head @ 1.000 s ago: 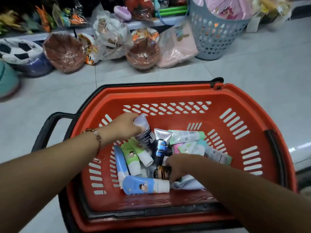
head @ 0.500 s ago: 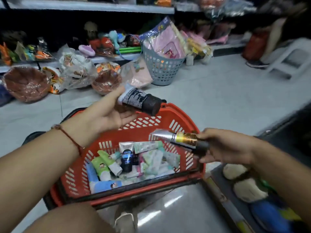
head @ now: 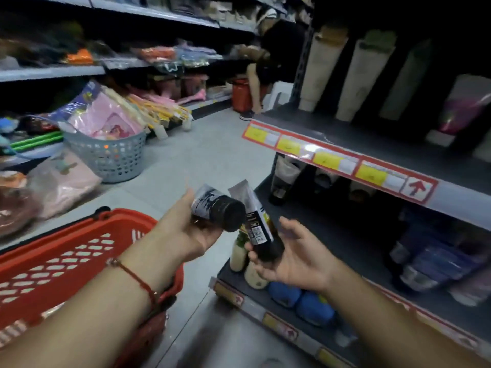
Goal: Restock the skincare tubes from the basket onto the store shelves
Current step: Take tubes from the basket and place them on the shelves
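My left hand [head: 186, 235] grips a silver tube with a black cap [head: 218, 208], its cap pointing right. My right hand [head: 295, 256] holds a second silver and black tube [head: 256, 224] by its cap end, thumb and palm around it, the other fingers spread; the crimped end points up. Both tubes are in the air between the red basket [head: 66, 261] at the lower left and the dark store shelves [head: 345, 160] on the right. The lower shelf [head: 332, 251] holds tubes and bottles; its contents are dim and blurred.
A grey laundry basket [head: 109, 158] full of pink goods stands on the floor at the left, with wrapped goods beside it. A person [head: 265, 67] bends over a red container at the far end of the aisle. Price labels line the shelf edges.
Both hands lifted their tubes out of the basket and carried them right toward the shelves. The view swung from the basket up to the aisle and shelf.
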### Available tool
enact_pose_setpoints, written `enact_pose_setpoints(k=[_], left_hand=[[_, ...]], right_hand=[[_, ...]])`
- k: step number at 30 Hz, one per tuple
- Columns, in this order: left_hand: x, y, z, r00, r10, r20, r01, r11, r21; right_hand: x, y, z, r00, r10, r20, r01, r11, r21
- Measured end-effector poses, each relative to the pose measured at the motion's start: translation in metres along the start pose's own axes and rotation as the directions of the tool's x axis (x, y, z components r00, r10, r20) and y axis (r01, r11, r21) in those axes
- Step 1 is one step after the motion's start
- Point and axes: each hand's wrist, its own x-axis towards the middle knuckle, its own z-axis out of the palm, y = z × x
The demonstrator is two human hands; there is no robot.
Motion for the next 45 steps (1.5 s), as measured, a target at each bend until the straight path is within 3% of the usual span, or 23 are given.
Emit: enact_pose_setpoints(k=[4, 7, 11, 17, 19, 21, 24, 28, 34, 38, 39, 41, 42, 45], left_hand=[[0.009, -0.046, 0.018, 0.972, -0.232, 0.02, 0.228, 0.965, 0.132], [0.006, -0.063, 0.04, 0.961, -0.272, 0.06, 0.256, 0.948, 0.188], [0.007, -0.062, 0.05, 0.948, -0.302, 0.102, 0.279, 0.94, 0.195], [0.02, -0.042, 0.037, 0.966, -0.237, 0.102, 0.201, 0.939, 0.278], [0.019, -0.036, 0.034, 0.965, -0.237, 0.108, 0.194, 0.932, 0.307], [0.017, -0.031, 0.031, 0.97, -0.22, 0.099, 0.177, 0.928, 0.328], [0.019, -0.025, 0.025, 0.979, -0.178, 0.096, 0.135, 0.93, 0.343], [0.026, -0.016, 0.011, 0.985, -0.115, 0.132, 0.053, 0.913, 0.405], [0.035, -0.003, 0.001, 0.987, -0.072, 0.145, -0.014, 0.853, 0.521], [0.041, -0.007, 0.002, 0.988, -0.031, 0.153, -0.067, 0.801, 0.595], [0.041, -0.009, 0.005, 0.987, -0.032, 0.158, -0.072, 0.788, 0.612], [0.04, -0.015, 0.01, 0.986, -0.028, 0.167, -0.084, 0.773, 0.629], [0.039, -0.018, 0.012, 0.985, -0.022, 0.174, -0.095, 0.765, 0.637], [0.039, -0.029, 0.019, 0.977, 0.012, 0.212, -0.15, 0.743, 0.652]], right_hand=[[-0.018, 0.028, -0.028, 0.98, -0.019, -0.197, 0.002, 0.997, -0.083], [-0.028, 0.03, -0.039, 0.941, -0.052, -0.334, 0.023, 0.996, -0.09], [-0.035, 0.013, -0.029, 0.883, -0.2, -0.424, 0.169, 0.979, -0.111], [-0.002, -0.019, -0.028, 0.745, -0.509, -0.431, 0.281, 0.826, -0.489], [0.013, -0.029, -0.025, 0.639, -0.622, -0.453, 0.214, 0.709, -0.672], [0.029, -0.039, -0.025, 0.541, -0.734, -0.41, 0.042, 0.511, -0.858], [0.057, -0.046, -0.037, 0.491, -0.803, -0.337, -0.109, 0.328, -0.938], [0.083, -0.041, -0.057, 0.436, -0.838, -0.328, -0.161, 0.286, -0.945], [0.087, -0.034, -0.067, 0.381, -0.857, -0.346, -0.124, 0.323, -0.938], [0.075, -0.028, -0.053, 0.201, -0.923, -0.328, -0.09, 0.316, -0.944], [0.069, -0.025, -0.045, 0.189, -0.928, -0.321, -0.069, 0.314, -0.947], [0.053, -0.016, -0.021, 0.26, -0.905, -0.337, -0.029, 0.342, -0.939], [0.044, -0.01, -0.009, 0.341, -0.864, -0.37, 0.002, 0.394, -0.919], [0.025, 0.008, 0.01, 0.725, -0.534, -0.435, 0.067, 0.684, -0.727]])
